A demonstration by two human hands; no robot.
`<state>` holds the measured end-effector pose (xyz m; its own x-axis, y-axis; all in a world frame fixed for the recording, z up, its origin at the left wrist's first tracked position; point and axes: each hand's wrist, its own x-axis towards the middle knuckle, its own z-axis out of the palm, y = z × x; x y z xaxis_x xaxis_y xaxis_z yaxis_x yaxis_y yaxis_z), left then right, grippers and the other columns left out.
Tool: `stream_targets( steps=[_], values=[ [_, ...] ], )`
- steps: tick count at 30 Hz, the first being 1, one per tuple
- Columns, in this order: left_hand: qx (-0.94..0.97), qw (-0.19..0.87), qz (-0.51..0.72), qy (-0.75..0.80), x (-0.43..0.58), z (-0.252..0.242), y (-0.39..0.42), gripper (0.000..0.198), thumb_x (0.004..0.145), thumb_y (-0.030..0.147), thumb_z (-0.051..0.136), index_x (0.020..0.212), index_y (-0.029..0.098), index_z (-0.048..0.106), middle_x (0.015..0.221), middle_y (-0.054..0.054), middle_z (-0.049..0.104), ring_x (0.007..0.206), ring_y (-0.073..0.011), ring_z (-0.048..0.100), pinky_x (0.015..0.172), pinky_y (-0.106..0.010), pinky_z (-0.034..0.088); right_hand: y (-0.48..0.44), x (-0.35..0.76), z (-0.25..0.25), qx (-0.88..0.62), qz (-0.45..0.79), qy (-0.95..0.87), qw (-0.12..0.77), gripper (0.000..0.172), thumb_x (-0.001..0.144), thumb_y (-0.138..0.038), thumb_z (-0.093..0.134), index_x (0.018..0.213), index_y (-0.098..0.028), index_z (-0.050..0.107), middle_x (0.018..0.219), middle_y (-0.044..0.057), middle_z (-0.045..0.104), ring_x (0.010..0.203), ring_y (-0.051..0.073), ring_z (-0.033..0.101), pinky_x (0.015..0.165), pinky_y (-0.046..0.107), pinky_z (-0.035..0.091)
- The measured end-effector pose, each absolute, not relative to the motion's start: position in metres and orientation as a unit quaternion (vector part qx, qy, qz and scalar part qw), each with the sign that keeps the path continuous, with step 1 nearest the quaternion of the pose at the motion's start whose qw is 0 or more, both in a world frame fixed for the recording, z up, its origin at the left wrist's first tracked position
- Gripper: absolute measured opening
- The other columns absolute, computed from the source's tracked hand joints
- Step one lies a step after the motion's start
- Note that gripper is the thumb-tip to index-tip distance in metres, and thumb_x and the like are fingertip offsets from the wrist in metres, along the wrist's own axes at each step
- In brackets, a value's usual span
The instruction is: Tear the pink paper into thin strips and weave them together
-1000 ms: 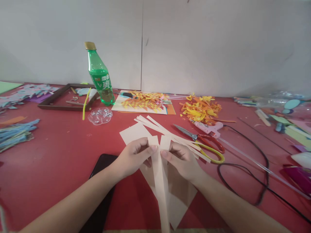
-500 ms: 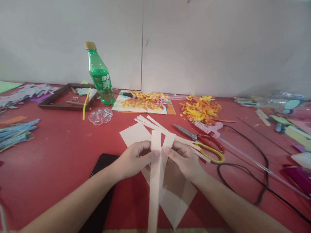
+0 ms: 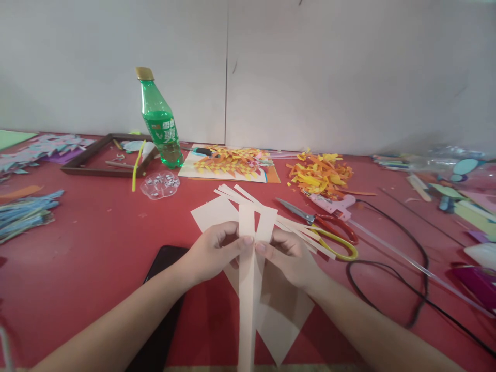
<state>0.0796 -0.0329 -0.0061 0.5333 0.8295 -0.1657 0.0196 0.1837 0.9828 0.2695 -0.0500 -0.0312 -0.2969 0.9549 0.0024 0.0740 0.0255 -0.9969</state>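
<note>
Between my hands a long white paper strip point(image 3: 247, 305) stands up, parted at its top into two arms like a V. My left hand point(image 3: 222, 250) pinches the left arm between thumb and fingers. On the right arm, my right hand point(image 3: 284, 253) has the same kind of pinch, and the two thumbs nearly meet at the split. Beneath lies a white paper sheet point(image 3: 284, 323), partly covered by my hands and the strip. Several cut white strips point(image 3: 302, 227) are fanned out behind my right hand, near the scissors point(image 3: 315, 219) with red and yellow handles.
A pink glue gun point(image 3: 333, 204) trails a black cord point(image 3: 426, 258) to the right. Behind are orange and yellow paper scraps point(image 3: 321, 173), a green bottle point(image 3: 160, 124), a dish of small beads point(image 3: 160, 185) and a dark frame point(image 3: 93, 169). A black phone-like slab point(image 3: 166, 258) lies under my left forearm.
Both hands and the top of the paper strip have shifted slightly left, and the strip's tips sit a touch higher. The pinch of each hand is unchanged.
</note>
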Motion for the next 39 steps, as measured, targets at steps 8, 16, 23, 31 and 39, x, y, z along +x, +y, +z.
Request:
stream_targets(
  steps=[8, 16, 23, 31, 39],
  values=[
    [0.565, 0.664, 0.307, 0.382, 0.0785, -0.0076, -0.0324, 0.033, 0.086, 0.043, 0.056, 0.091, 0.012, 0.061, 0.079, -0.004, 0.062, 0.069, -0.0136, 0.061, 0.06, -0.024, 0.051, -0.0493, 0.27, -0.0305, -0.439, 0.529, -0.599, 0.41, 0.023, 0.082, -0.036, 0.065, 0.071, -0.017, 0.061, 0.063, 0.0, 0.059, 0.061, 0.014, 0.055, 0.059, 0.025, 0.043],
    [0.603, 0.655, 0.257, 0.376, 0.0761, -0.006, -0.0341, 0.035, 0.088, 0.045, 0.052, 0.091, 0.012, 0.062, 0.08, -0.006, 0.063, 0.069, -0.0137, 0.059, 0.06, -0.024, 0.048, -0.0479, 0.2692, -0.0227, -0.457, 0.498, -0.61, 0.413, 0.024, 0.082, -0.038, 0.063, 0.071, -0.016, 0.063, 0.061, 0.0, 0.06, 0.057, 0.014, 0.055, 0.053, 0.024, 0.042],
    [0.613, 0.659, 0.261, 0.349, 0.0758, -0.0047, -0.0347, 0.035, 0.088, 0.045, 0.051, 0.095, 0.012, 0.063, 0.081, -0.005, 0.062, 0.067, -0.0124, 0.056, 0.059, -0.024, 0.047, -0.0486, 0.2697, -0.0257, -0.421, 0.548, -0.597, 0.406, 0.026, 0.082, -0.041, 0.063, 0.075, -0.016, 0.066, 0.066, 0.001, 0.064, 0.06, 0.014, 0.058, 0.057, 0.025, 0.045],
    [0.61, 0.65, 0.284, 0.353, 0.0758, -0.0071, -0.0346, 0.032, 0.087, 0.044, 0.053, 0.088, 0.013, 0.062, 0.077, -0.003, 0.059, 0.066, -0.0118, 0.053, 0.059, -0.023, 0.045, -0.051, 0.2686, -0.0253, -0.415, 0.579, -0.587, 0.386, 0.028, 0.08, -0.042, 0.065, 0.079, -0.015, 0.067, 0.073, 0.004, 0.068, 0.063, 0.016, 0.06, 0.057, 0.027, 0.046],
    [0.606, 0.648, 0.29, 0.358, 0.0767, -0.0045, -0.0333, 0.029, 0.087, 0.039, 0.055, 0.093, 0.012, 0.064, 0.077, -0.003, 0.059, 0.066, -0.0113, 0.053, 0.059, -0.022, 0.046, -0.0502, 0.2696, -0.0266, -0.423, 0.555, -0.598, 0.396, 0.028, 0.081, -0.041, 0.064, 0.071, -0.016, 0.063, 0.066, 0.002, 0.063, 0.062, 0.016, 0.058, 0.058, 0.027, 0.045]
  ],
)
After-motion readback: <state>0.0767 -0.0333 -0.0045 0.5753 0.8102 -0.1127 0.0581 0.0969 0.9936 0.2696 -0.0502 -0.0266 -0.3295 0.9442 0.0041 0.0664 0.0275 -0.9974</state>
